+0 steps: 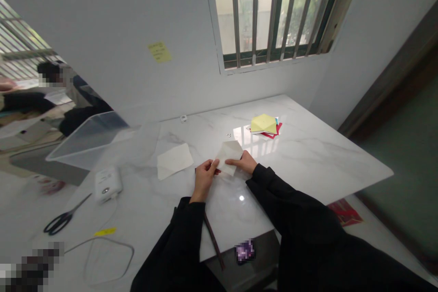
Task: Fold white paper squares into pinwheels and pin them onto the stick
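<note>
While both hands are working above the marble-patterned table (328,155), the left hand (204,175) is pinching the near left edge of a folded cream paper (230,149), thumb on top. The right hand (246,162) is gripping the same paper's right side, its thumb reaching across the surface; both grips are narrow. The paper is sitting between the hands. A second cream sheet (175,161) is lying flat just left of the left hand. Beyond the right hand, a yellow envelope (263,124) is resting on red paper pieces (269,135). Small shiny bits (228,135) are lying just beyond the held paper. Farther left of the left hand, a white device (107,185) is standing near black-handled scissors (61,221); a clear plastic bin (85,137) is sitting beyond them.
</note>
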Demonstrator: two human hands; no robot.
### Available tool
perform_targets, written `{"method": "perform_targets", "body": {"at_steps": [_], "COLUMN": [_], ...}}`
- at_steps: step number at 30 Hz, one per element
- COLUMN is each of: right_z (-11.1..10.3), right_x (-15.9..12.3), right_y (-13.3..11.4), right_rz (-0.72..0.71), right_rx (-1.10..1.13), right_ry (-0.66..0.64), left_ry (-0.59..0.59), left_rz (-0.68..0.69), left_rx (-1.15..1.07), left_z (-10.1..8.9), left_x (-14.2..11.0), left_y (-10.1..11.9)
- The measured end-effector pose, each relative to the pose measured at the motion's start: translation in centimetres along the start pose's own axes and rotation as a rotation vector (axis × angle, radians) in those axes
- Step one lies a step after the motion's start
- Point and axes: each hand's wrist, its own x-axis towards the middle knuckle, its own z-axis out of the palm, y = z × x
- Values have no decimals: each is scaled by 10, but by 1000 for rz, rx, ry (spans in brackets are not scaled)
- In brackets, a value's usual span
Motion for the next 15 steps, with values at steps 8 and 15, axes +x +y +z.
{"method": "perform_targets", "body": {"at_steps": [8, 15], "right_z": [0, 0], "right_x": [2, 3], "right_y": [4, 1], "right_rz": [-5, 0], "right_rx": [48, 72], "right_ry": [-5, 17], "left_ry": [-6, -32], "left_rz": [1, -38], "left_rx": [-105, -182], "left_z": [0, -2], "left_x": [2, 4], "left_y": [-3, -5]}}
